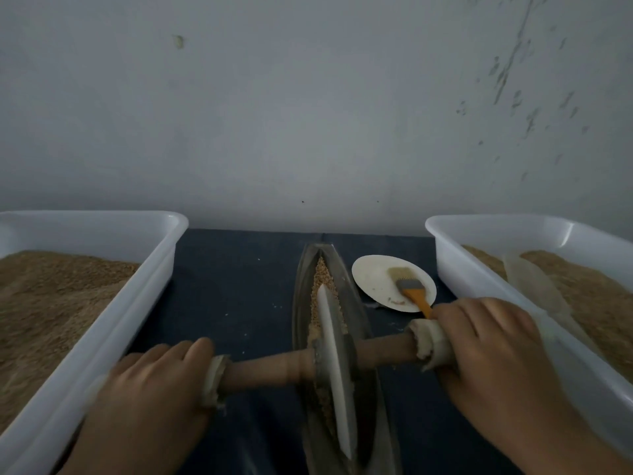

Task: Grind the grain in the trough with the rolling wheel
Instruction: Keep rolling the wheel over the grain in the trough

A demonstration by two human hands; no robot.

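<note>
you are gripping the wheel's axle with both hands, left hand (150,382) and right hand (486,341) fingers curled around its wrapped ends. the rolling wheel (334,358) is sitting mid-trough (301,303), frame centre; whole grain (322,275) is lying ahead, so grinding looks partly done.

Both hands are smeared by motion blur. The left hand (154,382) and right hand (486,341) cover the handle ends, so the grip beneath cannot be seen. The wheel (334,354) hides the grain (322,272) under it. The trough (301,303) runs off the bottom edge. The left tub (102,221) and right tub (513,224) are cut by the side edges. The brush (409,286) handle's tip disappears behind the right hand.
</note>
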